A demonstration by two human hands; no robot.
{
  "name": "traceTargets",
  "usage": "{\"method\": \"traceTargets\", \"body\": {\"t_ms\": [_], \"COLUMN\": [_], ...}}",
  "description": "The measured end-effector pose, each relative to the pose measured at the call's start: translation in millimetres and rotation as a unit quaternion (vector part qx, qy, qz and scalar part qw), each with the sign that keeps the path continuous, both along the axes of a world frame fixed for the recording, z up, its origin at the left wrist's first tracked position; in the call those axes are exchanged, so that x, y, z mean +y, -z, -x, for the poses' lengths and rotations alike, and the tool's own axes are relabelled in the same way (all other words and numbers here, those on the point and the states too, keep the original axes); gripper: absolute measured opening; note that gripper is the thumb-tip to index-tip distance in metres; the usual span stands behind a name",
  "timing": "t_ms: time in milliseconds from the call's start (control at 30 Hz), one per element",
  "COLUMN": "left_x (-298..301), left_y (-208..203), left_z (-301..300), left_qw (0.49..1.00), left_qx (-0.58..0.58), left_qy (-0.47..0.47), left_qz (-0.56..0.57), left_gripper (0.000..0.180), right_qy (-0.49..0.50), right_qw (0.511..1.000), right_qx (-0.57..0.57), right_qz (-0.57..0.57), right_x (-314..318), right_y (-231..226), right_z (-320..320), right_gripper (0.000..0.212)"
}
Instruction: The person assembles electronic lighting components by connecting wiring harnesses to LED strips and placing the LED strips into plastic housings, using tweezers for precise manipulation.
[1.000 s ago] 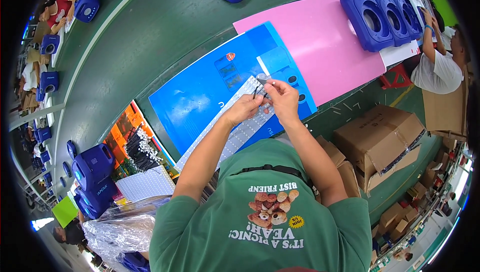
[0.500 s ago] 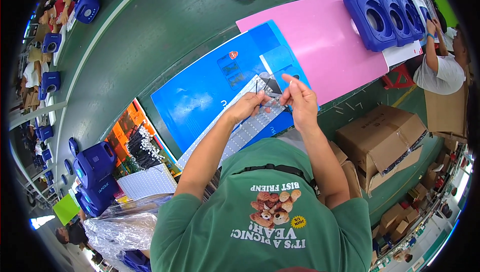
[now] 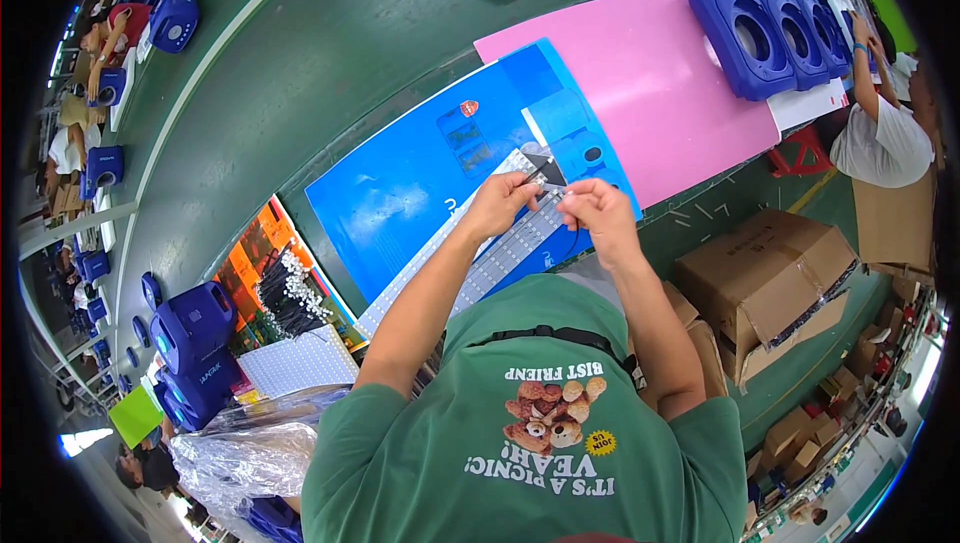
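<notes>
Over the blue sheet (image 3: 385, 193) on the bench, my two hands work close together. My left hand (image 3: 500, 205) pinches a thin black cable (image 3: 537, 174) near its tip. My right hand (image 3: 602, 215) is closed in a pinch too, on a small white connector (image 3: 568, 195); a dark wire hangs below those fingers. Long white circuit strips (image 3: 505, 253) with rows of dots lie under and between my hands. A dark triangular piece (image 3: 543, 169) rests at their far end. Whether both hands hold the same cable I cannot tell.
Bundled black cables with white plugs (image 3: 290, 293) and a dotted white panel (image 3: 300, 361) lie to the left. Blue speaker housings (image 3: 745, 41) stand on the far right, beyond a pink sheet (image 3: 650, 73). Cardboard boxes (image 3: 760, 283) are at my right. A co-worker (image 3: 885, 138) sits there.
My right hand has come down from a raised, spread-finger pose and now pinches near my left hand. My left hand has shifted slightly up and right. A blue speaker unit at the top moved slightly right.
</notes>
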State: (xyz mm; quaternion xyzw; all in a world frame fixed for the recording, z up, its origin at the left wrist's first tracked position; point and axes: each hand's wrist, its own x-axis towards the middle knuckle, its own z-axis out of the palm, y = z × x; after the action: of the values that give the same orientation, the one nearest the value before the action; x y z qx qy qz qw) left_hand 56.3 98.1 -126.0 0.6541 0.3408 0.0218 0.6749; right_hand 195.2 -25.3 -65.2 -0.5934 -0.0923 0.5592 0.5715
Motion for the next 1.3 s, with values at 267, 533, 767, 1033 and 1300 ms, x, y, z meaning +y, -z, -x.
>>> {"method": "traceTargets", "body": {"t_ms": [267,533,767,1033,1300], "left_x": [-3.7,-8.7,-9.9,-12.1,-11.3], "left_y": [0.4,2.5,8.5,-1.3,-7.8], "left_z": [-0.1,-1.5,-1.4,-4.9,-2.5], "left_qw": [0.991,0.993,0.994,0.994,0.994], "left_qx": [-0.05,-0.037,-0.04,-0.02,-0.013], "left_qy": [-0.096,-0.099,-0.092,-0.112,-0.107], "left_qz": [0.084,0.053,0.046,0.005,-0.002], "left_gripper": [0.014,0.014,0.018,0.017,0.02], "right_qy": [0.035,-0.03,-0.087,-0.021,-0.029], "right_qw": [0.983,0.926,0.754,0.977,0.989], "right_qx": [-0.181,-0.375,-0.643,-0.21,-0.14], "right_qz": [-0.026,0.01,-0.103,0.021,0.044], "right_x": [8.2,10.4,5.8,9.1,12.7], "right_y": [33.9,45.7,51.7,43.9,44.2], "right_z": [22.4,19.8,15.4,21.9,17.7], "right_gripper": [0.016,0.01,0.013,0.017,0.018]}}
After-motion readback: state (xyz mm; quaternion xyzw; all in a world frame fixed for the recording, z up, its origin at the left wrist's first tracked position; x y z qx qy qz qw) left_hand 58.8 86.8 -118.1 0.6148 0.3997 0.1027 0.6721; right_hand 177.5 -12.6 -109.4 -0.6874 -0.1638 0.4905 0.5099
